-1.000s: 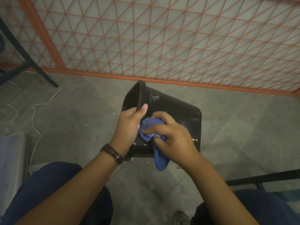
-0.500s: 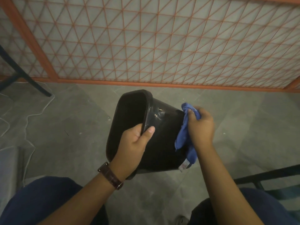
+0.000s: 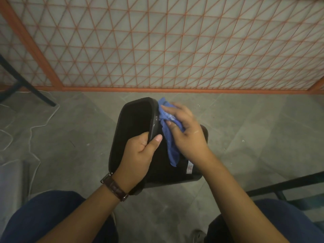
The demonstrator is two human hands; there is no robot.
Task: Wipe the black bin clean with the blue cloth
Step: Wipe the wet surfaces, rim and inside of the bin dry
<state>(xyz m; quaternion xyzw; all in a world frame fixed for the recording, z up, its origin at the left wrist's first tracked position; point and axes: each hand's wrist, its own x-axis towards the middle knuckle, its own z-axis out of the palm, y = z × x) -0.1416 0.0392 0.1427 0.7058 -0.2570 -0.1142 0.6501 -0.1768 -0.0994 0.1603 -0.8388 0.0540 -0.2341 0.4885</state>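
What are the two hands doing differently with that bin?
The left hand clamps the black bin at its rim, thumb outside; the right hand presses the blue cloth against the outer wall. The left wears a wristwatch; the right wrist is bare. Both are on the bin.

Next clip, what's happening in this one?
A seated person is cleaning a black bin held tipped on its side above the floor. The left hand grips the bin's rim, thumb outside and fingers inside the opening. The right hand presses a bunched blue cloth against the bin's outer wall just below the rim. A white label shows lower on that wall.
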